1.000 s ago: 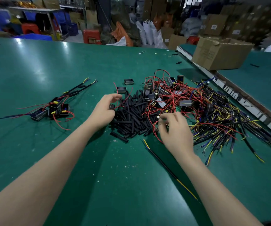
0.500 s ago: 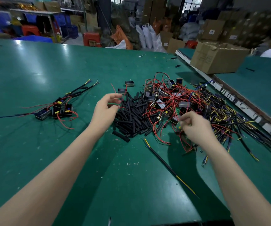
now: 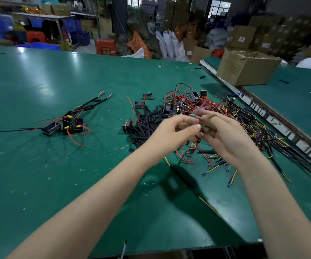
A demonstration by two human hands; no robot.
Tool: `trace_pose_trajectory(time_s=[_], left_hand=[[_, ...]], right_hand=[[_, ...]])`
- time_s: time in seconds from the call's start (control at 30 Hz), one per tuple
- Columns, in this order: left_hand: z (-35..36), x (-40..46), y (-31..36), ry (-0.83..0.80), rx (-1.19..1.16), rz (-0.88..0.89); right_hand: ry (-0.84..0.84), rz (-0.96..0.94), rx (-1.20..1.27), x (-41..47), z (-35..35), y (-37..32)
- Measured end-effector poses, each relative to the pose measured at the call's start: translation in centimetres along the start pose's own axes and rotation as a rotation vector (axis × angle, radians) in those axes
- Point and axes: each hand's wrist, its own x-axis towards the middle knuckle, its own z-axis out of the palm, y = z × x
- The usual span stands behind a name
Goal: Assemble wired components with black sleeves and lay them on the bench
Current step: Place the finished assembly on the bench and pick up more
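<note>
Between my hands, raised over the sleeves point(image 3: 147, 124), my left hand point(image 3: 171, 133) pinches a small green part point(image 3: 193, 116) while my right hand point(image 3: 225, 135) curls round it, though blur hides the exact hold. Far to my left a few finished pieces point(image 3: 65, 124) lie on the bench point(image 3: 38, 174). To my right the wire heap point(image 3: 253, 128) remains, so I judge most work is left.

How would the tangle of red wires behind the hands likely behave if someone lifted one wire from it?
The red wires look thin and loop loosely, so probably floppy. They cross each other and the small black boxes, so one pull would likely drag neighbours along. Probably light.
</note>
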Motion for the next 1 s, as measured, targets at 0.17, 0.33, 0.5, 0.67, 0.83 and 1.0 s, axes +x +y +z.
trace_pose_trajectory(time_s=[0.17,0.33,0.5,0.67,0.83,1.0], left_hand=[[-0.8,0.8,-0.1,0.176,-0.063,0.005],[-1.5,1.1,-0.8,0.109,-0.222,-0.157],[-1.9,1.0,-1.2,0.096,-0.282,-0.233],[-2.3,0.9,-0.5,0.014,-0.515,-0.189],[-3.3,0.6,0.1,-0.026,-0.713,-0.12],[-6.2,0.1,-0.9,0.304,-0.884,-0.102]], right_hand=[[-0.118,-0.048,-0.139,-0.1,-0.5,0.3],[-0.155,-0.089,-0.316,0.1,-0.8,1.2],[-0.118,-0.08,-0.251,0.6,-1.6,2.5],[-0.015,-0.137,-1.22,1.8,-3.7,5.8],[0.049,-0.408,-1.621,2.3,-4.0,7.7],[0.29,-0.709,-1.334,2.5,-4.5,4.1]])
